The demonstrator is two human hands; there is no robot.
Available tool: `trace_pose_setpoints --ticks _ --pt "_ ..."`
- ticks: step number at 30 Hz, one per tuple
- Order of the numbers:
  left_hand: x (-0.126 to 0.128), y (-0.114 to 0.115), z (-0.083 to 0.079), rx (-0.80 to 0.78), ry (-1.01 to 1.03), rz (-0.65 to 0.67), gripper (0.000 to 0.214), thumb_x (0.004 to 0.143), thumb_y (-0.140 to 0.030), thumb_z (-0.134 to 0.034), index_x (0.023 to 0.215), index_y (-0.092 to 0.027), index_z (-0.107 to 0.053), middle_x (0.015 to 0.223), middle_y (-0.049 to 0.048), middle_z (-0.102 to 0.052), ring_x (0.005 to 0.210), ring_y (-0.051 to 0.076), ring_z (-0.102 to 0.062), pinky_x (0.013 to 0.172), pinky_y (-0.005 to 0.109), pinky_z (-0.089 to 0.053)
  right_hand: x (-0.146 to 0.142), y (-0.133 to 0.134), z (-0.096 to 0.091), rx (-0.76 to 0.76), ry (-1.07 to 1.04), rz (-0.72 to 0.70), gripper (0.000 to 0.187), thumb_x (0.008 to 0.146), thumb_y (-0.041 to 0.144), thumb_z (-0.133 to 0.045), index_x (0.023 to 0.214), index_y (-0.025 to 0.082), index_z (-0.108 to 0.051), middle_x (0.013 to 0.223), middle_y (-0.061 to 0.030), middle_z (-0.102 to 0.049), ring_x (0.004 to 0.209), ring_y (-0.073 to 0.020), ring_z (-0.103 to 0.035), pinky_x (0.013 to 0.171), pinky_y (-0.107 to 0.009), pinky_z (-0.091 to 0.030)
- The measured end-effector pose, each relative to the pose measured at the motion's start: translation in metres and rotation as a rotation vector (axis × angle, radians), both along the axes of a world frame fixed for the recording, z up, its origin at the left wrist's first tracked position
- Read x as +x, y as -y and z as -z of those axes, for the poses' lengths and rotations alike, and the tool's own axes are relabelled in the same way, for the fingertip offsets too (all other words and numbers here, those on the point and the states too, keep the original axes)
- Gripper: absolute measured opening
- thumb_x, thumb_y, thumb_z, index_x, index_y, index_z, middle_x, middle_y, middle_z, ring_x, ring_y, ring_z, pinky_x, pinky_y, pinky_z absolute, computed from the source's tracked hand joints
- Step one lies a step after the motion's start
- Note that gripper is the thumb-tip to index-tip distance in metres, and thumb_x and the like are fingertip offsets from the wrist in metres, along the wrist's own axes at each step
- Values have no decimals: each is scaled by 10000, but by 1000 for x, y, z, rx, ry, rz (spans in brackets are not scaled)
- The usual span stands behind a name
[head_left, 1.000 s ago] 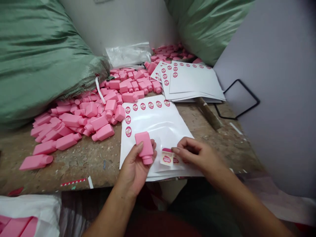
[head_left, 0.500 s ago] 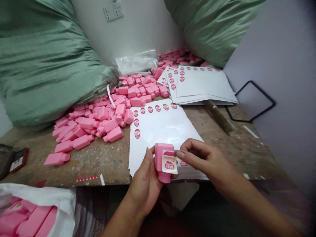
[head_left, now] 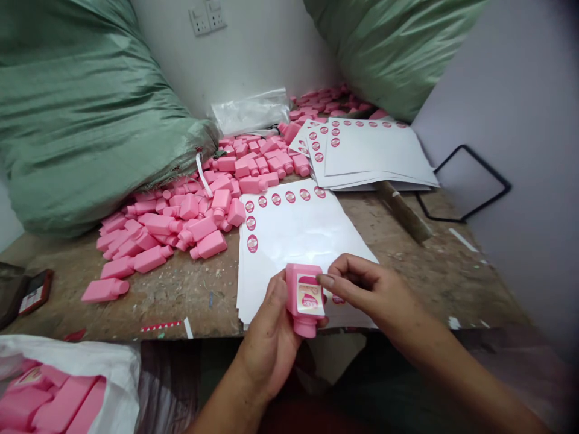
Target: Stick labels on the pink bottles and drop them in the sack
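Note:
My left hand (head_left: 271,337) is wrapped round a small pink plastic bottle (head_left: 293,283), held neck down over the table's front edge. A label (head_left: 310,296) with "baby powder" lettering lies over the bottle's broad face. My right hand (head_left: 373,289) has its thumb and forefinger pinched at the label's upper right edge, the other fingers curled. Directly behind the bottle is a stack of white sheets (head_left: 298,232) with oval stickers along its margins.
Loose pink bottles (head_left: 199,208) are heaped at left and back, beside a big green sack (head_left: 90,132). More sheets (head_left: 375,150) lie back right near a black metal frame (head_left: 486,211). A white bag (head_left: 126,367) of bottles stands front left; a calculator (head_left: 36,292) is at the left edge.
The label now sits flatter against the bottle, where before its right edge stuck out past the side. Both hands keep nearly the same place, and the bottle has turned slightly.

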State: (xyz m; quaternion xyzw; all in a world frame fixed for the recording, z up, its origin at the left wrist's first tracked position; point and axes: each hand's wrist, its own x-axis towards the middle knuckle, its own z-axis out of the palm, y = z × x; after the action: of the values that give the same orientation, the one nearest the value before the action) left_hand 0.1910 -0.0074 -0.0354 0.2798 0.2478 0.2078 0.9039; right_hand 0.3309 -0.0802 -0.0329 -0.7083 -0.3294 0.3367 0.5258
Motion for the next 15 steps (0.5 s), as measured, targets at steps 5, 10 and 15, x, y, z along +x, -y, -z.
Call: trace_pose_setpoints --ticks 5,10,15 --pt "0 2 -2 60 -89 8 293 867 -311 -617 1135 -201 -576 1041 51 -641 956 168 -599 878 307 -457 -2 1 1 13 9 9 299 726 459 -646 606 215 -521 536 33 -518 517 -122 -450 495 -252 -345" --pt "2 4 -1 118 -161 -31 410 754 -322 -741 1114 -196 -592 1030 60 -662 955 188 -618 881 321 -449 -6 1 4 15 113 46 295 764 458 -608 618 219 -519 544 35 -491 512 -122 -442 485 -255 -340" --pt "2 4 2 159 -246 -64 455 735 -354 -747 1124 -173 -594 1024 84 -644 891 190 -616 739 291 -486 -6 8 10 -40 407 190 295 790 507 -577 681 233 -572 607 -5 -564 580 -167 -489 553 -296 -370"
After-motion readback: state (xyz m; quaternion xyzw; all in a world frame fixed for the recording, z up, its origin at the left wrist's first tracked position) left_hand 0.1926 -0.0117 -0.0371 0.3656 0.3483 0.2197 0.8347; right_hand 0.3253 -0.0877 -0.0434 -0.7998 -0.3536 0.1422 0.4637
